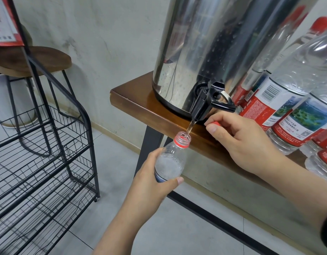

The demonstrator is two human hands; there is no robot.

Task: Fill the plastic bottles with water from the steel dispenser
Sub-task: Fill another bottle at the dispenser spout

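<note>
Bottle labels [267, 105]: barcode, print seemingly illegible.

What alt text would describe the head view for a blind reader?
A left hand holds a clear plastic bottle under the black tap of a steel dispenser, and water runs in. The right hand pinches a red cap.

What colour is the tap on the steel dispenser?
Black; the tap on the steel dispenser shows clearly in the head view.
</note>
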